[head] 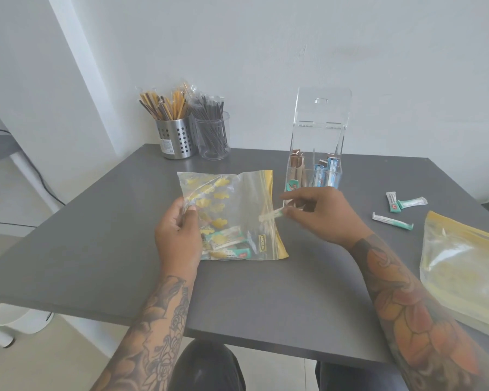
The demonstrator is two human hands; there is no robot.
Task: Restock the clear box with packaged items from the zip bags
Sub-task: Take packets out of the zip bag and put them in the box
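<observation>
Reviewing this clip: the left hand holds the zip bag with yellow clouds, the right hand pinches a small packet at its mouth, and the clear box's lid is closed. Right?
Not quite: the clear box has its lid up, standing open against the wall, as the head view shows. The rest holds: the left hand holds the zip bag and the right hand pinches a small packet.

The packet point(271, 216) pinched by the right hand point(319, 213) is blurred, so its print cannot be read, and the fingers cover its right end. The left hand point(177, 235) hides the left edge of the cloud-printed zip bag point(232, 204), and the packets inside it point(227, 245) blur behind the plastic. The second zip bag point(460, 266), near the tabletop's right edge, is cut off by the picture's right side, its contents only a pale blur. Labels on the sachets in the clear box point(314, 167) are too small to read. The tabletop's point(96, 249) near right corner lies hidden behind the right forearm
</observation>
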